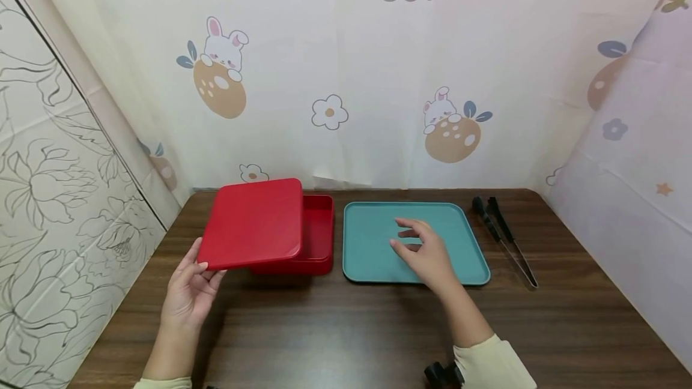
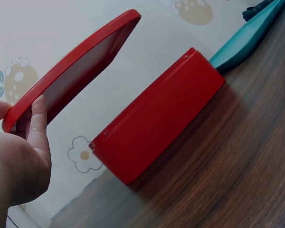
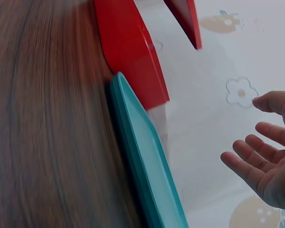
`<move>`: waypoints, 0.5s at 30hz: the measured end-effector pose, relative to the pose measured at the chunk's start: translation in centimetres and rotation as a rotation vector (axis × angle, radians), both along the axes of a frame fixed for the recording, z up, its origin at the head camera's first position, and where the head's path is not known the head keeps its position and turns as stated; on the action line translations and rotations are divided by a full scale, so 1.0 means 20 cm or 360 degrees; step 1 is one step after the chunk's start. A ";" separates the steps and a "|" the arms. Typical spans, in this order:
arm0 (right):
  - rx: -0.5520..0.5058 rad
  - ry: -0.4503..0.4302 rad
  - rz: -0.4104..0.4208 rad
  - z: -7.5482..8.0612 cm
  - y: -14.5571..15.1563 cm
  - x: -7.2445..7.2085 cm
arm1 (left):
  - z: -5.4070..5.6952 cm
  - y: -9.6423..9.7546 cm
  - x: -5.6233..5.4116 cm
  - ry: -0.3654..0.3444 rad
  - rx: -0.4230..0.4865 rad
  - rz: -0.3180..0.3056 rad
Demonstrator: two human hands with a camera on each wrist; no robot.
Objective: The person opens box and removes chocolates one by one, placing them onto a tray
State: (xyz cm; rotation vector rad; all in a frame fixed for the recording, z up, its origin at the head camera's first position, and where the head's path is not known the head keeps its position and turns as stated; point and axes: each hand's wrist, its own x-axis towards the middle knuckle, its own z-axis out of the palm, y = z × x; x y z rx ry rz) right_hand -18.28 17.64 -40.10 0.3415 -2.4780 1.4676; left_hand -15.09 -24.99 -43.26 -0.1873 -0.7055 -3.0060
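Observation:
My left hand (image 1: 189, 293) grips the near left corner of a red lid (image 1: 254, 221), thumb on top and fingers beneath. In the left wrist view the lid (image 2: 80, 61) is tilted and raised above the red box (image 2: 156, 118), with a gap between them. From the head view the lid covers most of the box (image 1: 319, 227), and only the box's right part shows, its inside visible there. My right hand (image 1: 429, 254) hovers over the teal tray (image 1: 367, 245), fingers spread and loosely bent. Nothing is in it, as the right wrist view also shows.
Black-handled metal tongs (image 1: 505, 239) lie to the right of the tray. The wooden table (image 1: 324, 329) ends at a printed curtain (image 1: 335, 47) behind the box and tray. More curtain hangs on both sides.

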 end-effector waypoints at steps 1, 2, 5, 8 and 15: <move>0.0001 0.0005 -0.0013 0.00 0.02 0.01 | 0.00 -0.01 0.00 0.0006 0.0008 0.0002; 0.0006 0.0010 -0.0026 0.00 0.03 0.01 | 0.00 -0.01 0.00 0.0011 0.0013 0.0001; 0.0025 0.0019 -0.0061 0.00 0.09 0.03 | 0.00 -0.02 0.01 0.0022 0.0016 0.0006; 0.0037 0.0024 -0.0088 0.00 0.14 0.05 | 0.00 -0.04 0.01 0.0031 0.0014 0.0015; 0.0100 0.0094 -0.0208 -0.01 0.25 0.08 | -0.01 -0.08 0.04 0.0039 0.0039 0.0054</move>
